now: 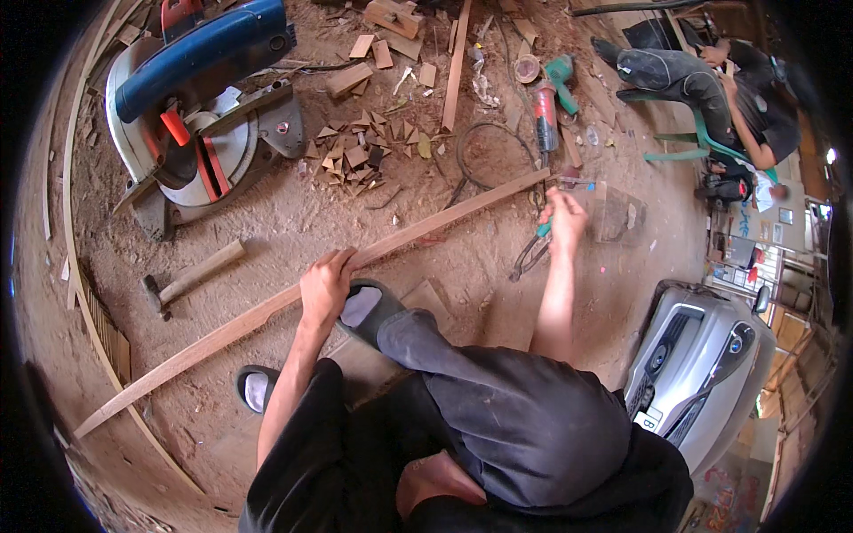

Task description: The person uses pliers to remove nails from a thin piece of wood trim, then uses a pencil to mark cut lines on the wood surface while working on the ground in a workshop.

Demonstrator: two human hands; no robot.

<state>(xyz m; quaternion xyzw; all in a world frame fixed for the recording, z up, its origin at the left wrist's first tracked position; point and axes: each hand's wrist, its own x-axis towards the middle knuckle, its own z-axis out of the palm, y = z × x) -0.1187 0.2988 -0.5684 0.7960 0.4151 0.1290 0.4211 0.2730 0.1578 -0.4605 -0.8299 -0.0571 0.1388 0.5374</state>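
Just beyond the dark slipper (384, 306), the long wooden strip (222, 338) is gripped near mid-length by the closed fingers of the left hand (326, 286). Farther out, the curled right hand (567, 218) is held near the strip's end, any grasp unclear; if steadied one-handed, the strip could be swivelled.

Headcount from my end of the feed: two bare hands, one left (326, 284) and one right (566, 218). I've got one long wooden strip (222, 338), one green-handled tool (544, 229), one miter saw (200, 133), one hammer (200, 271), and two power tools, one red (545, 115) and one green (562, 82). Also two slippers (255, 389), one silver car (702, 364), one green chair (704, 135) and one seated co-worker (755, 111). Wood offcuts (355, 158)? Dozens, tbh, too jumbled for me to count exactly.
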